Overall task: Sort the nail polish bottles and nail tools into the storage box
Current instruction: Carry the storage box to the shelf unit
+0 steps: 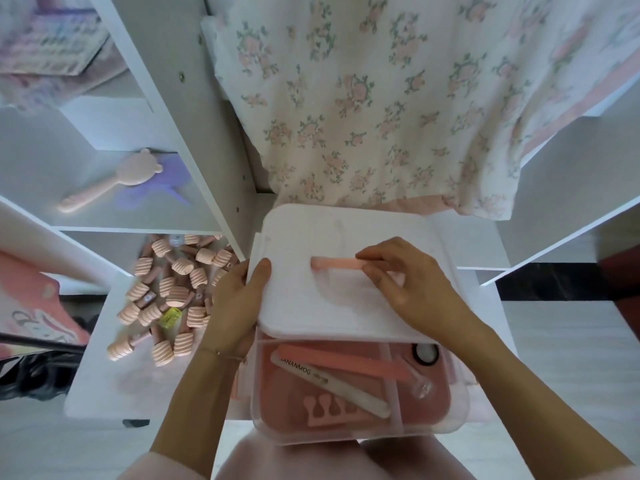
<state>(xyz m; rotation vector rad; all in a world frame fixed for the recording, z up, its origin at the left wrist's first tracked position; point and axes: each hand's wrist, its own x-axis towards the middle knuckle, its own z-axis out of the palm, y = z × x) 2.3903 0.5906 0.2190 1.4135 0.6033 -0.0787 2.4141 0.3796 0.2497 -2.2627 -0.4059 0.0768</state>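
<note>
Between both hands [239, 299] [412, 289], the lid [311, 306] half-covers the storage box [360, 431].

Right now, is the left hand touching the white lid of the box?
Touching. The head view shows the left hand gripping the left edge of the lid, thumb on top.
</note>
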